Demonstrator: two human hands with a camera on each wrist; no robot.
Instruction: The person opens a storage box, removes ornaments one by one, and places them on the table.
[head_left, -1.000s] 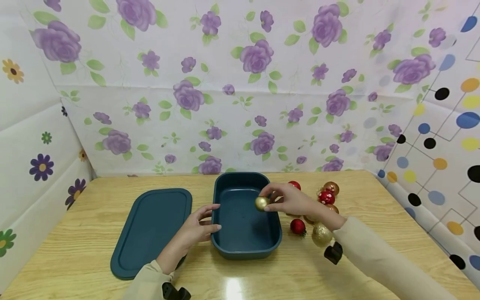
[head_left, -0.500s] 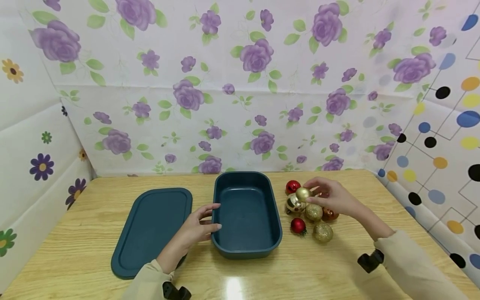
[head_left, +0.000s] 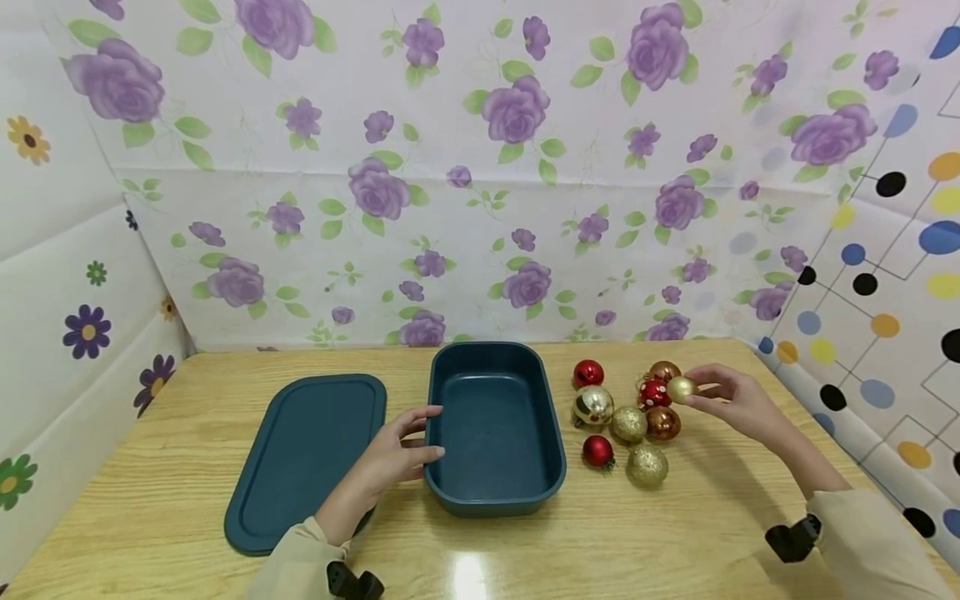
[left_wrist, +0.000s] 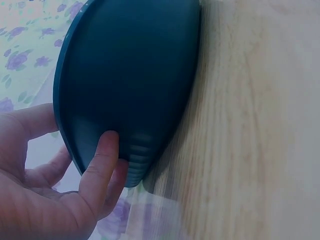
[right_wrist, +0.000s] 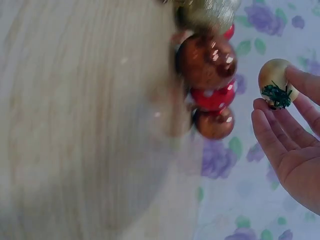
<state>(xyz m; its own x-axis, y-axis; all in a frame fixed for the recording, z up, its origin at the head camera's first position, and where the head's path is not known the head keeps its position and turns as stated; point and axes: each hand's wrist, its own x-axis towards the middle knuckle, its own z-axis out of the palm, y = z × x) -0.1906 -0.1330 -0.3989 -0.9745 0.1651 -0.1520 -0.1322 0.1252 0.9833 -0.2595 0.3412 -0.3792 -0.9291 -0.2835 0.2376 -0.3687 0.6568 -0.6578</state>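
My right hand (head_left: 738, 404) pinches a small matte gold Christmas bauble (head_left: 682, 390) between thumb and fingers at the right of the pile. Green tinsel shows at its cap in the right wrist view, where the bauble (right_wrist: 276, 84) is raised off the table. My left hand (head_left: 393, 450) holds the left wall of a deep dark-blue box (head_left: 491, 504), fingertips at the rim. In the left wrist view, fingers (left_wrist: 100, 170) lie along the outside of this wall. The box stands upright on the table, and its inner floor shows bare.
Right of the box lie more baubles: a shiny gold one (head_left: 592, 406), glittery gold ones (head_left: 647, 465), copper ones (head_left: 663, 423) and red ones (head_left: 597, 451), one red (head_left: 653, 392) with white dots. A flat blue lid (head_left: 303, 458) lies left. Patterned cloth (head_left: 480, 250) walls the table.
My right hand has carried the gold bauble from over the box's right rim, across the pile, to its right side. The left hand and box have stayed in place.
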